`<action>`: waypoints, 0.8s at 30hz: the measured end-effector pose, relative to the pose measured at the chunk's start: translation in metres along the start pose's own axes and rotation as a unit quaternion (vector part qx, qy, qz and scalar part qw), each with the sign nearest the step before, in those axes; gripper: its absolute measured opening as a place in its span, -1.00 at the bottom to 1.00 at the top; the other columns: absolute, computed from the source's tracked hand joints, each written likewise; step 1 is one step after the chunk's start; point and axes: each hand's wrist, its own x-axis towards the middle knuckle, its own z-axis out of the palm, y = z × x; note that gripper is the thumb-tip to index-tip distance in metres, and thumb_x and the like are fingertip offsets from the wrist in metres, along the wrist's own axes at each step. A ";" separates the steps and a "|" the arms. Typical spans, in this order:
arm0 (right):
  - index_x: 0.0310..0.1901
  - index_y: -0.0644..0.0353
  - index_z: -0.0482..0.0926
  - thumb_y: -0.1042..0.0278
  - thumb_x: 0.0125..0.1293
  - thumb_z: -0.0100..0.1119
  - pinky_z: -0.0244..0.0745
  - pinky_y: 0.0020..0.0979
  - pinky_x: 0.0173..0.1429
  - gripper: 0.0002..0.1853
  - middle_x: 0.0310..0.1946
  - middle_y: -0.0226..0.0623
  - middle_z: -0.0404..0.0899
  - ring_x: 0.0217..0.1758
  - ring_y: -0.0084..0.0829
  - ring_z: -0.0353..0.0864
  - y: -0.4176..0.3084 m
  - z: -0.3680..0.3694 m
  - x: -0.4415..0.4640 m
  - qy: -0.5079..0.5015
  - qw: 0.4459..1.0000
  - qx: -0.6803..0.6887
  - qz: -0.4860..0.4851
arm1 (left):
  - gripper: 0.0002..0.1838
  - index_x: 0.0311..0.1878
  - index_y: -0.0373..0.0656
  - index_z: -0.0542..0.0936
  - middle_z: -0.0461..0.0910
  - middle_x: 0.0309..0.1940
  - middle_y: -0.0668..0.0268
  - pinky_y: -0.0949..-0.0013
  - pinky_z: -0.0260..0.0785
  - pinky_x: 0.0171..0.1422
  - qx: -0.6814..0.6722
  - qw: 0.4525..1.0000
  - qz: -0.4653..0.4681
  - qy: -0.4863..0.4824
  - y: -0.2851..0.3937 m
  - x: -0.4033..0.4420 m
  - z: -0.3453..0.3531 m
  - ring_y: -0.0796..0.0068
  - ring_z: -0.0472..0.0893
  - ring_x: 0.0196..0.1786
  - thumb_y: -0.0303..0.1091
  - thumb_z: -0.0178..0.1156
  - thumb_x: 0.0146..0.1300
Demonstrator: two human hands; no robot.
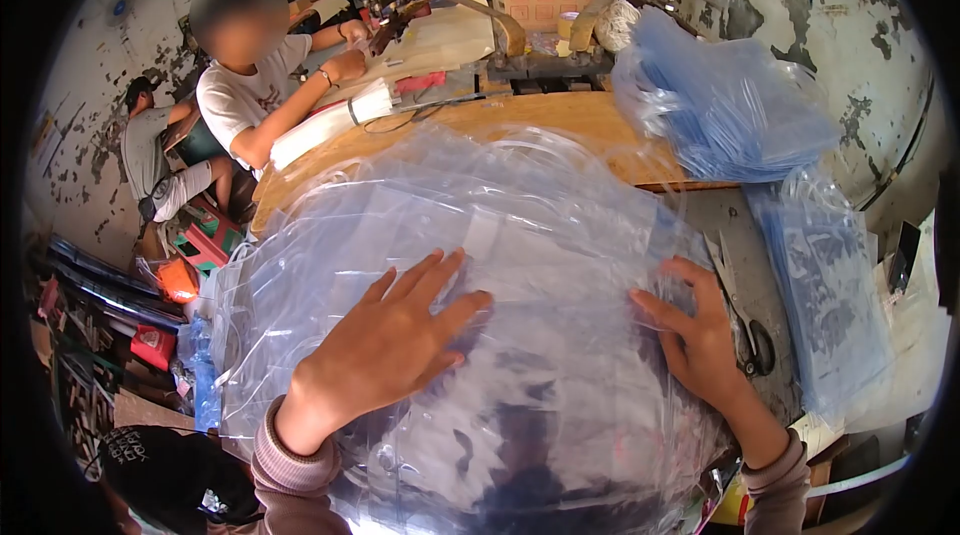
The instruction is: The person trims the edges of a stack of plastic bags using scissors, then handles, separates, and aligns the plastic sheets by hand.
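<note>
clear plastic pile (540,265) spread wide under both hands, its plies loose and fanned at the far edge. left hand (375,335) palm-down on the pile's left half, fingers wide apart, nothing seen gripped. right hand (700,335) at the pile's right side, fingers curved and parted, tips touching the film; cannot tell if a single ply is caught under them. scissors (740,311) just right of the pile, no hand on them. two bluish stacks more gathered than the pile: upper stack (735,105) beyond it to the right, on the wooden table (560,115); lower stack (835,305) to its right, past the scissors. co-worker (275,95) beyond the pile, to the left. progress, my reading: those stacks look collected, the pile looks unsorted, its edges not squared. how many plies are handled or left, cannot tell.
</note>
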 end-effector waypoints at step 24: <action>-0.17 0.08 0.62 0.71 -0.27 0.17 0.29 -0.33 -0.20 -0.50 -0.24 -0.25 0.38 -0.25 -0.23 0.31 -0.001 0.003 -0.004 0.060 0.997 -0.040 -0.023 | -0.81 -0.25 -0.15 0.43 0.40 -0.11 0.11 0.23 0.46 0.02 0.164 0.982 -0.076 0.058 0.037 -0.009 0.007 0.29 0.48 -0.01 -0.46 0.13 0.01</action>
